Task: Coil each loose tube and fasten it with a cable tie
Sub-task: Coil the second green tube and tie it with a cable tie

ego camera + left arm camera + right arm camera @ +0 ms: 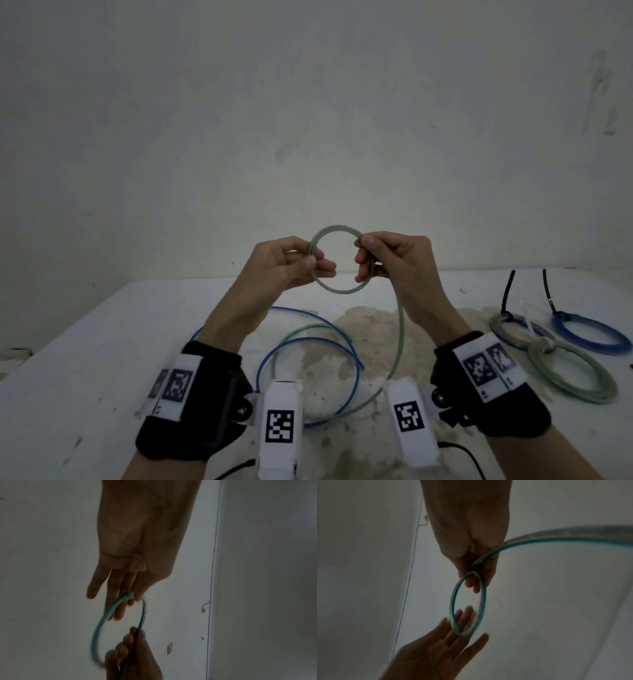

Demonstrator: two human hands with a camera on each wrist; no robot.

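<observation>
Both hands raised above white table (102,342). L hand (284,263) pinches left side of small coil of clear green-striped plastic tube (337,291), thumb vs. fingers; other fingers fairly straight. R hand (394,260) curls fingers round coil's right side. Tube's loose tail hangs below R hand to table, beside loose blue-striped tube (356,370). Right of R wrist: three tied coils (582,377), black cable ties (507,291).

White table (85,359) bears tubes (308,346), coils (572,373)
</observation>
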